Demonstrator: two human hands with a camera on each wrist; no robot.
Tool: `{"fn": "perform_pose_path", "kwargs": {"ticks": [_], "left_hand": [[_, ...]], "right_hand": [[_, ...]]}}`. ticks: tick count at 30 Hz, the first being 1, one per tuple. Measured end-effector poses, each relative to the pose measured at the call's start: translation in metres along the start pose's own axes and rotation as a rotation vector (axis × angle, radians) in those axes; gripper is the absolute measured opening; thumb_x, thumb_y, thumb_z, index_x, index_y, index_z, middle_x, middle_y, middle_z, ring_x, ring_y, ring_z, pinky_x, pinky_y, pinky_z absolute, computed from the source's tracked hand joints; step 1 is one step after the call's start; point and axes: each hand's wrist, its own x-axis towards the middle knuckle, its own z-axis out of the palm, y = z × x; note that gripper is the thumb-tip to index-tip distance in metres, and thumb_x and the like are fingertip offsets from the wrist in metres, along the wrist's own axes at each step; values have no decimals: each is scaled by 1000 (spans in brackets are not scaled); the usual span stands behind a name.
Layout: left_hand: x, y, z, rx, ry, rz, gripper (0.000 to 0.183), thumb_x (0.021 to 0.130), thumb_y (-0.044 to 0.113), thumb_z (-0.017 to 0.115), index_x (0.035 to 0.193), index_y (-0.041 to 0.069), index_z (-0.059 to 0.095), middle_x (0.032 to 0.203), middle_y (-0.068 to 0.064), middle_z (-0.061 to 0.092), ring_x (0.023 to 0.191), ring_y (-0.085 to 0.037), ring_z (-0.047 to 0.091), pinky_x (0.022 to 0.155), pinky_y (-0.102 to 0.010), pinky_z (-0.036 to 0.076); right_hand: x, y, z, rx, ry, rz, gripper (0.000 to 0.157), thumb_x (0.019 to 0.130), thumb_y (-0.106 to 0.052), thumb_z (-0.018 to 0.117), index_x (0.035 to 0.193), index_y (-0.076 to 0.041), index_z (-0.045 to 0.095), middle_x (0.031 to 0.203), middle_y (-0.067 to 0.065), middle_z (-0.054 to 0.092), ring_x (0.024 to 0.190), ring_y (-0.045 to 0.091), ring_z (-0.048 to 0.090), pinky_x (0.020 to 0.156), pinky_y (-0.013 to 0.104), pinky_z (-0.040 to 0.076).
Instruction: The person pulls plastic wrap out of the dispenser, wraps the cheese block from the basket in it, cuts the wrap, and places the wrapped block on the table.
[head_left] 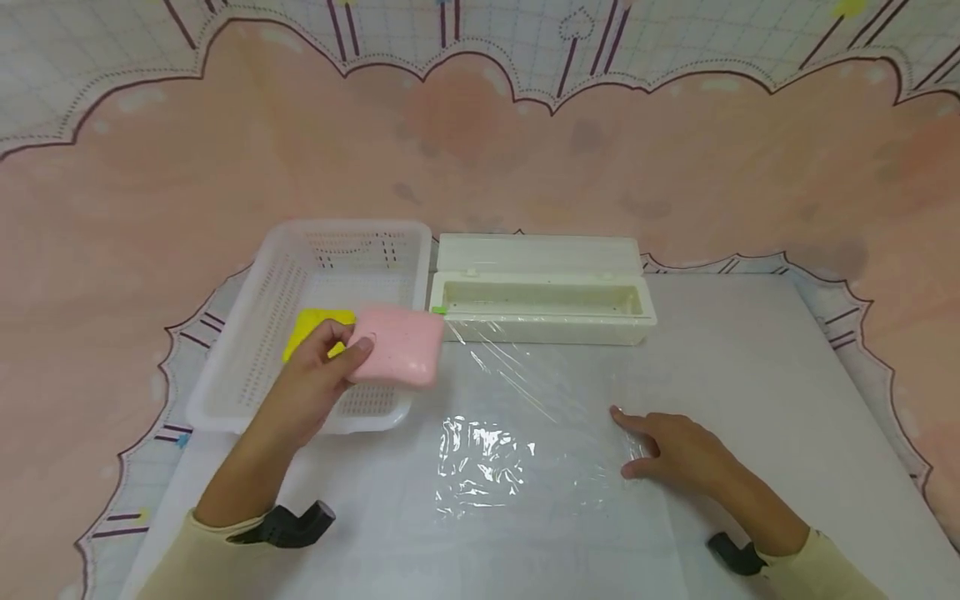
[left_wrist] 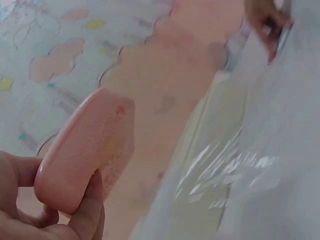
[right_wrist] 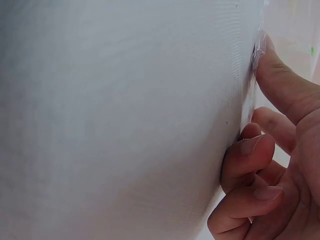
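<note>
Slanting both forearms (head_left: 255,467) inward from below; gripping with the left hand (head_left: 317,379), raised and curled; reaching low with the right hand (head_left: 686,450), with fingers (right_wrist: 252,155) parted and partly bent.

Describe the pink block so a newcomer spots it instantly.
On the white tabletop stands a white perforated basket. By its right edge, the left hand grips the rounded pink block. Its pink colour sets it apart from the yellow item in the basket.

left grip (head_left: 311,383) holds pink bar (head_left: 401,346)
right grip (head_left: 686,450) touches film's (head_left: 487,458) edge; basket (head_left: 262,308) beside open box (head_left: 543,332).
</note>
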Motion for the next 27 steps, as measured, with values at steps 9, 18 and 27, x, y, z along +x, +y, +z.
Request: {"fn": "perform_pose_path", "kwargs": {"ticks": [9,18,27], "left_hand": [[-11,-16,72,7,-52,-68,29,100,22,66,100,4,42,155,-13,40,119,-30,61,86,-23,56],[-7,-42,123,-71,-46,-29,26,98,11,67,91,2,43,145,-16,43,111,-28,63,78,-19,51],[4,-68,154,-58,-59,-37,25,99,15,65,93,4,44,131,-16,47,103,-20,60,78,-20,48]], "right_hand": [[4,-3,-6,6,-30,-18,90,76,-49,86,153,-22,48,85,-3,62,77,13,50,72,36,50],[0,-4,-4,-12,-36,10,90,76,-50,86,153,-21,48,147,18,57,123,35,62,100,66,48],[4,-3,-5,-22,-58,28,95,74,-56,84,154,-24,46,78,-5,56,86,16,53,84,50,55]]}}
